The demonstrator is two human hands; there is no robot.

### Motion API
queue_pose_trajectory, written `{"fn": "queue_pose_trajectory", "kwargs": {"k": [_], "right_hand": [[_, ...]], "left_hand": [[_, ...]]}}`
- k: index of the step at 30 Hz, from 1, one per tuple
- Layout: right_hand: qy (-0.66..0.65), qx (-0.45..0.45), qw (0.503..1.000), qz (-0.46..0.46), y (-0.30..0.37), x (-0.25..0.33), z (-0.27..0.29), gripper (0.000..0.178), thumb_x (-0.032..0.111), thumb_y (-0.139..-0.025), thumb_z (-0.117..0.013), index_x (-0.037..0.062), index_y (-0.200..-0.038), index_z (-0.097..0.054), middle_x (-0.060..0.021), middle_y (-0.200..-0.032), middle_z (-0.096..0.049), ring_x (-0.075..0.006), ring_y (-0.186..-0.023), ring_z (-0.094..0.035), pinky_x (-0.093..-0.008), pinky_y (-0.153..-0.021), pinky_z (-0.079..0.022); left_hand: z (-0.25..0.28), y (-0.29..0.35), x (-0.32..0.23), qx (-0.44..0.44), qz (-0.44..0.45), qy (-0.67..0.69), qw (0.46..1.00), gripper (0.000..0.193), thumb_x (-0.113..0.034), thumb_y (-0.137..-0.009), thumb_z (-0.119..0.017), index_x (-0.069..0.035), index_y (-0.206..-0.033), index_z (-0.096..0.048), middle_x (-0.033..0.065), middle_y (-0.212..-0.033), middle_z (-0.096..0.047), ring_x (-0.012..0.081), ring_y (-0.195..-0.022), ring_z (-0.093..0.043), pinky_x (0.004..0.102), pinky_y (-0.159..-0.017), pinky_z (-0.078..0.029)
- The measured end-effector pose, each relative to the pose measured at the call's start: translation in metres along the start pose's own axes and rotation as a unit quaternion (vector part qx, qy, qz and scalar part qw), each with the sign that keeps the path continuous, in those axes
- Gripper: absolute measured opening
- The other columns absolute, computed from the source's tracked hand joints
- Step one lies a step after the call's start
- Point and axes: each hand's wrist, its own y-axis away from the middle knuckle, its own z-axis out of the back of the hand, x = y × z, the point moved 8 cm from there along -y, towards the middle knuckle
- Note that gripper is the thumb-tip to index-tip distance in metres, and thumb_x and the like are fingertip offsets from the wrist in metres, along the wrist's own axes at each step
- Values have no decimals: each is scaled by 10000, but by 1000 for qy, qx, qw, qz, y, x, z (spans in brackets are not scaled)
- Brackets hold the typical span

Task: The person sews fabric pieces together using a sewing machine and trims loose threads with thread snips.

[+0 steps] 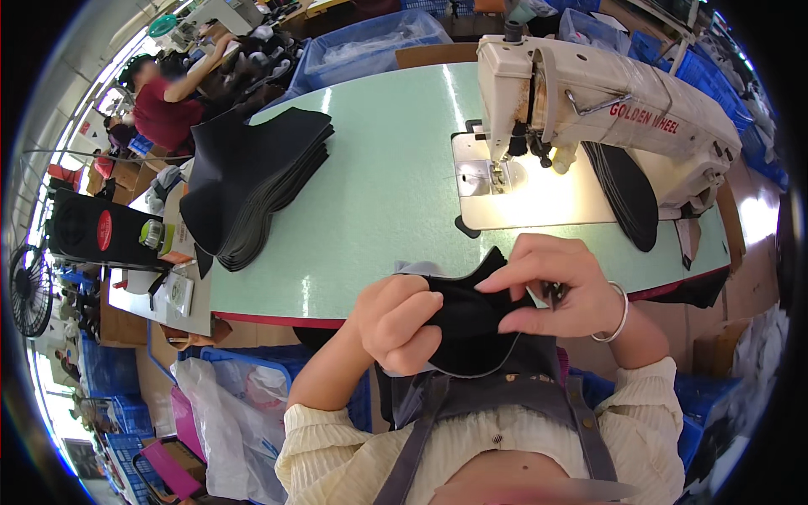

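Observation:
Between my hands, above the near edge of the table, is a black shoe upper (471, 328), its soft fabric bent into a curved, hollow shape with a rounded lower rim. My left hand (394, 324) is closed, its fingers curled over the left side of the fabric. On the other side, my right hand (560, 286) pinches the upper's edge between thumb and fingers. A small dark metal tool (554, 293) shows in the right palm, possibly thread snips, mostly hidden by the fingers.
A white sewing machine (606, 101) stands at the table's (379, 168) right, lamp lit. Stacked black fabric pieces (252, 185) lie left; sole-shaped black pieces (627, 194) lie beneath the machine arm. Blue crates (370, 46) stand behind. Another person (164, 105) works at far left.

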Motion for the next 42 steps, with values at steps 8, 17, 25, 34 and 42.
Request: {"fn": "queue_pose_trajectory", "kwargs": {"k": [8, 17, 25, 34, 42], "right_hand": [[-88, -74, 993, 31, 0, 0, 3, 112, 18, -767, -689, 31, -862, -631, -8, -714, -531, -62, -571, -458, -208, -501, -332], [61, 16, 998, 0, 8, -5, 5, 502, 271, -725, -773, 57, -1108, -529, -50, -830, -537, -133, -689, -526, -239, -617, -428], [41, 54, 998, -3, 5, -15, -22, 543, 152, -711, -772, 55, -1177, -512, -70, -814, -578, -143, -699, -577, -258, -638, -458], [-25, -135, 990, 22, 25, -35, -22, 514, 70, -698, -788, 71, -1124, -500, -55, -721, -602, -85, -593, -585, -218, -520, -443], [-105, -78, 991, 13, 30, -39, -61, 554, 103, -714, -789, 76, -1128, -422, -68, -796, -605, -131, -647, -633, -223, -529, -465]], "left_hand": [[-3, 0, -2, 7, -12, 16, 1000, 271, -70, -589, -596, -28, -812, -448, 190, -927, -514, 284, -617, -542, 324, -455, -440], [-2, 0, 3, 0, 0, 2, 1000, 280, -45, -585, -576, -25, -830, -442, 172, -913, -517, 236, -588, -516, 277, -421, -393], [-16, -13, -3, 76, 20, -136, 988, 377, -98, -534, -612, 7, -894, -571, 96, -768, -567, 173, -577, -516, 249, -417, -376], [-17, -9, 19, 142, 183, 45, 972, 408, -101, -548, -626, -6, -942, -575, 101, -817, -526, 235, -624, -546, 306, -477, -425], [11, -6, -10, -39, 9, -123, 992, 385, -114, -503, -654, 10, -833, -499, 108, -739, -472, 247, -592, -547, 316, -429, -465]]}}
